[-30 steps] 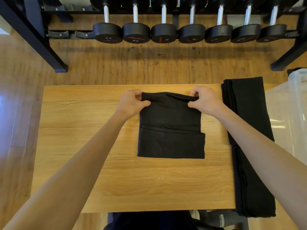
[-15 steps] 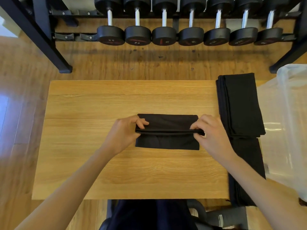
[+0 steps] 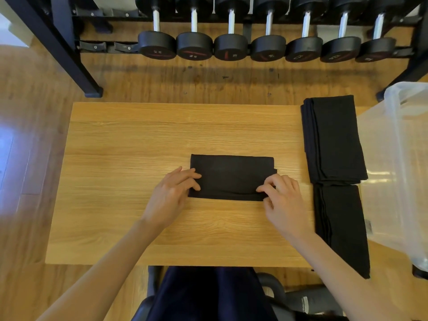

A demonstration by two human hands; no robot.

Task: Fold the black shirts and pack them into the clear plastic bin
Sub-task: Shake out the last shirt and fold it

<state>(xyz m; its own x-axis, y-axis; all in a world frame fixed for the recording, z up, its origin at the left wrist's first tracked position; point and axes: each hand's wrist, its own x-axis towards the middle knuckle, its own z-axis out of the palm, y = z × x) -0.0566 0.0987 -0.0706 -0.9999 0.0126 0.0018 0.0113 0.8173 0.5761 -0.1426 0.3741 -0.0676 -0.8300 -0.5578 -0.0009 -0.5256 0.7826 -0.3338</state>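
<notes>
The folded black shirt (image 3: 231, 177) lies mid-bench. My left hand (image 3: 172, 198) rests flat on its left end; my right hand (image 3: 281, 200) pinches the near right corner. I'd square edges before lifting toward the bin (image 3: 403, 158).

Faint markings on end faces of black round dumbbells (image 3: 194, 45) on dark metal rack (image 3: 69, 49). 2nd from left: looks like "25" under a red stripe, approx. only. Others: small pale digits and red stripes, too blurred to read. Small white label w/ dark print on wall of clear plastic bin (image 3: 369, 226), right of table; illegible. White print on grey cylindrical object (image 3: 305, 303) at bottom edge, also illegible. No lettering on black folded shirt (image 3: 231, 177) or black shirt stack (image 3: 333, 140).
</notes>
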